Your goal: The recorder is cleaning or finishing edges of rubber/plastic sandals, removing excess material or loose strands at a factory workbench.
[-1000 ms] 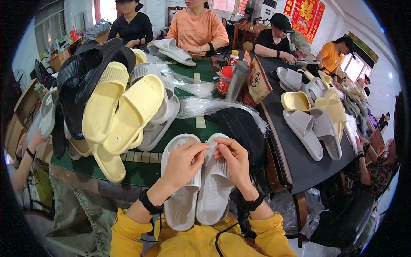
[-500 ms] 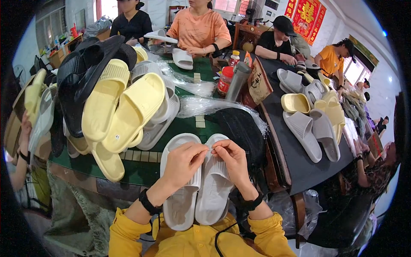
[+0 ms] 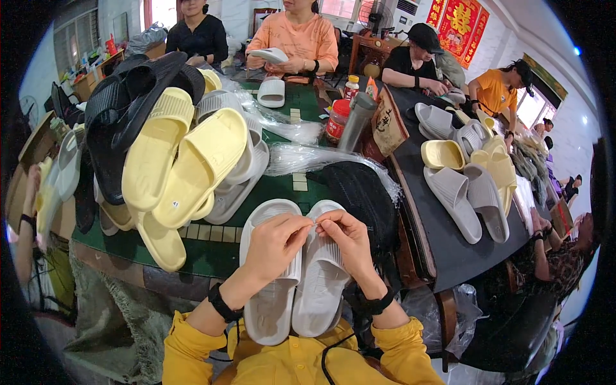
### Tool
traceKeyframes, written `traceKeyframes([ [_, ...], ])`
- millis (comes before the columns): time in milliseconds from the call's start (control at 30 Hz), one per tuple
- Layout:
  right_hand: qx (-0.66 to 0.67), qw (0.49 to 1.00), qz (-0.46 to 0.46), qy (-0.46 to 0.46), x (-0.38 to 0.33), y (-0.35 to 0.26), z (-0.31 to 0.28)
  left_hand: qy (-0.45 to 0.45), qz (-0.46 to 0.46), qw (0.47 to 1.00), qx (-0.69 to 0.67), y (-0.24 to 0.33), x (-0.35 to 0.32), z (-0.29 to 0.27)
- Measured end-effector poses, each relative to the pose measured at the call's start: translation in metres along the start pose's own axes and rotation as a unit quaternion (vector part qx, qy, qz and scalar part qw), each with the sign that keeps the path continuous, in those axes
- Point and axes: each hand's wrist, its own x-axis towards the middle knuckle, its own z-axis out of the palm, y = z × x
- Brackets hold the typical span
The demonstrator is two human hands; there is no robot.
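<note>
A pair of light grey slide slippers stands side by side in front of me, heels toward my body: the left slipper [image 3: 268, 317] and the right slipper [image 3: 319, 298]. Over their straps, my left hand [image 3: 277, 240] and my right hand [image 3: 346, 239] meet, thumbs and forefingers pinched almost tip to tip. Whatever lies between the fingertips is too small to make out. Beyond them, a bundle of thin clear plastic strands [image 3: 327, 157] rests on the green tabletop [image 3: 215, 256].
Yellow slippers [image 3: 208, 163] and black slippers [image 3: 138, 86] are piled at left. A grey flask [image 3: 359, 122] and a red-lidded jar [image 3: 336, 122] stand behind the strands. More grey slippers [image 3: 452, 199] lie on the dark table at right. Several people work around.
My hands stay almost still, still pinched together. Across the table, a person in orange has drawn one slipper inward and let go of another, which now rests on the tabletop.
</note>
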Motion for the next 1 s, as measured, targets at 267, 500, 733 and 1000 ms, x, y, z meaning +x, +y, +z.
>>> traceKeyframes([
  [267,-0.004,1.0,-0.013,0.027,0.0,0.0,0.003,-0.011,0.004,1.0,0.001,-0.001,0.001,0.0],
  [500,-0.109,0.993,-0.045,0.004,-0.003,-0.004,0.01,-0.001,0.026,1.0,0.002,-0.005,0.003,0.002],
  [733,-0.203,0.975,-0.09,0.008,-0.002,-0.001,0.012,-0.001,0.045,0.999,0.015,-0.004,0.001,0.002],
  [1000,-0.239,0.963,-0.125,0.005,-0.002,-0.003,0.016,0.001,0.041,0.999,0.027,-0.003,-0.001,0.002],
])
